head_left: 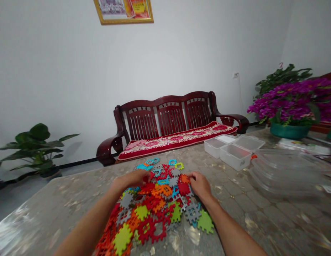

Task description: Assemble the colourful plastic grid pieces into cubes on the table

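A heap of flat plastic interlocking pieces with toothed edges, in red, orange, lime green, blue and grey, spreads over the table before me. My left hand (138, 176) reaches into the heap's left side, fingers curled down around a red interlocking piece (148, 187), partly hidden by them. At the right edge, my right hand (199, 183) has its thumb and forefinger closed at an orange interlocking piece (184, 178). Near that hand lie a red piece (184, 188) and a grey window-shaped piece (192, 212). A lime green piece (205, 222) lies beside my right forearm.
Clear plastic boxes (236, 156) stand open at the table's back right, with larger clear lids or trays (285, 174) nearer. Purple flowers in a green pot (289, 131) stand beyond. A wooden bench (171, 117) is behind the table (74, 193); a leafy plant (38, 149) is at left.
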A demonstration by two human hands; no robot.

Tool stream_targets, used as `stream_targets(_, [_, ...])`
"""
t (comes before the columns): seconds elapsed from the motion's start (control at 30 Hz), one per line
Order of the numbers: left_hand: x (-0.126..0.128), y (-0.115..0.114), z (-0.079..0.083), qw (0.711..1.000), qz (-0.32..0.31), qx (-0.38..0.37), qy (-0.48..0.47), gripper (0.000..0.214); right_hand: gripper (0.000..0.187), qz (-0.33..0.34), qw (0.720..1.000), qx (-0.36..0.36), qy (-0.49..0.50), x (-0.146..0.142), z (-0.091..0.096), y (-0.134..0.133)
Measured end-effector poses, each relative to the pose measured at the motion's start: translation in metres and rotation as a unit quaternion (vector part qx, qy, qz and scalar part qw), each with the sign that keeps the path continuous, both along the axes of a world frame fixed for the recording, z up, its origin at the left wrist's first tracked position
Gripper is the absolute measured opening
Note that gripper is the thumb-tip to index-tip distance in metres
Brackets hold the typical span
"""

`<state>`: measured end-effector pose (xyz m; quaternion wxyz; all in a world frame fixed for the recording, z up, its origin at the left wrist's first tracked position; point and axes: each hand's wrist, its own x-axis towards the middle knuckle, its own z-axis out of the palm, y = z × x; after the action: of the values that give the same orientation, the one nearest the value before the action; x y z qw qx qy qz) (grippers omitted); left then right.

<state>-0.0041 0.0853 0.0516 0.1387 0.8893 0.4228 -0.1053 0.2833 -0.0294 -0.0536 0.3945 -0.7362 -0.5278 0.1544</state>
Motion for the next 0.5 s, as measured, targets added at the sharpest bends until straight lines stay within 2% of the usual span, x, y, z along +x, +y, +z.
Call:
stream_targets(0.17, [-0.03,-0.016,0.012,0.998,0.043,0.01,0.034,0.027,0.035,-0.002,1.0,0.001,0.003,0.0,0.001,-0.001])
stream_targets(0.3, [-0.058,-0.018,0.013,0.993,0.09,0.075,0.013,0.024,0.034,-0.001,1.0,0.0,0.013,0.001,0.0,0.0])
stream_targets(0.4, [-0.083,-0.011,0.001,0.983,0.135,0.121,-0.04,0.032,0.033,-0.001,1.0,0.001,0.014,0.002,-0.002,0.001])
stream_targets(0.5, [-0.109,-0.004,-0.025,0.965,0.19,0.156,-0.089,0.045,0.034,-0.001,1.0,0.004,0.018,0.003,-0.005,0.002])
